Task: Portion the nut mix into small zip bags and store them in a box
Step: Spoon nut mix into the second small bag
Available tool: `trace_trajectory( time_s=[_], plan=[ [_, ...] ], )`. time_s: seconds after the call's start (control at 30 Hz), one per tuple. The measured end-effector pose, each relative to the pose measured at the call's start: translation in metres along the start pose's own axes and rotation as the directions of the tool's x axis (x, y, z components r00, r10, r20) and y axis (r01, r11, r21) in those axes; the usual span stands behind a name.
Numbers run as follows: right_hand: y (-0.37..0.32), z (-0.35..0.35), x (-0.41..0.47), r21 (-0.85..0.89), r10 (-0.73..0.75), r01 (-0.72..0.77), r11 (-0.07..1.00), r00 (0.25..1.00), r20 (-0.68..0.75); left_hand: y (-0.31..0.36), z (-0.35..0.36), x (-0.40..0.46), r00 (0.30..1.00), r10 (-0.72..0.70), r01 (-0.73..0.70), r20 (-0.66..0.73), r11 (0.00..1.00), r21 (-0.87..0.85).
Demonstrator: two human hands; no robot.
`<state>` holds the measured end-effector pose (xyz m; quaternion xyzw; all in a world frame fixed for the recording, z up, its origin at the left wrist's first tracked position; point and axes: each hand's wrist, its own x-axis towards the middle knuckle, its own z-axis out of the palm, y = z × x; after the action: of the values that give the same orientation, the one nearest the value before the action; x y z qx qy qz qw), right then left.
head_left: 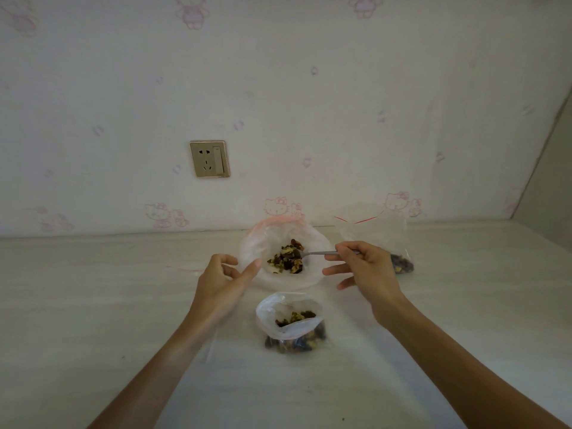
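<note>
A: Where does the nut mix (286,257) sit?

B: Most of it lies in a heap inside the large bag (263,243), whose mouth is spread wide on the pale surface (93,289) near the wall. A small zip bag (291,323) stands open nearer the person, partly filled. A second small bag (376,233) with a red zip line stands to the right, behind the right hand, with some mix at its bottom.

A: And the hands?

B: The right hand (368,267) pinches the handle of a metal spoon (318,252) between thumb and forefinger; the spoon's bowl reaches into the heap. The left hand (221,280) is at the large bag's left rim with fingers loosely curved; whether it pinches the plastic cannot be told.

A: Anything else?

B: A beige wall socket (210,158) on patterned wallpaper (340,103).
</note>
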<state>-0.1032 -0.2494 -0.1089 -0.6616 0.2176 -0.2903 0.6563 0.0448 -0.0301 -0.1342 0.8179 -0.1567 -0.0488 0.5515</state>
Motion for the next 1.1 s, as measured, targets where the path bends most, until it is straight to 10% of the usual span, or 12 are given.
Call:
trace_trajectory(
  time_s=[0.43,0.57,0.67,0.73,0.83,0.93,1.1],
  plan=[
    [-0.017,-0.038,-0.065,-0.017,0.048,-0.047,0.999,0.987,0.151,0.02,-0.001,-0.07,0.946,0.037,-0.03,0.321,0.999,-0.025],
    [-0.014,-0.037,-0.08,-0.274,-0.162,0.214,0.938,0.966,0.2,0.022,0.004,-0.074,0.95,0.091,-0.06,0.3,0.992,-0.11],
    [-0.016,-0.04,-0.093,-0.504,-0.414,0.551,0.665,0.834,0.365,0.022,0.006,-0.075,0.947,0.102,-0.051,0.304,0.984,-0.173],
    [-0.019,-0.042,-0.097,-0.557,-0.569,0.772,0.308,0.618,0.542,0.019,0.007,-0.076,0.949,0.089,-0.027,0.304,0.979,-0.204],
    [-0.019,-0.041,-0.098,-0.517,-0.572,0.856,-0.019,0.415,0.708,0.012,0.005,-0.076,0.956,0.063,0.0,0.285,0.976,-0.218],
    [-0.019,-0.038,-0.096,-0.526,-0.597,0.834,0.164,0.508,0.62,0.004,0.003,-0.075,0.963,0.044,0.008,0.267,0.982,-0.188],
    [-0.017,-0.033,-0.082,-0.347,-0.38,0.442,0.827,0.895,0.233,-0.005,-0.002,-0.068,0.973,0.037,0.002,0.229,0.986,-0.169]
  ],
)
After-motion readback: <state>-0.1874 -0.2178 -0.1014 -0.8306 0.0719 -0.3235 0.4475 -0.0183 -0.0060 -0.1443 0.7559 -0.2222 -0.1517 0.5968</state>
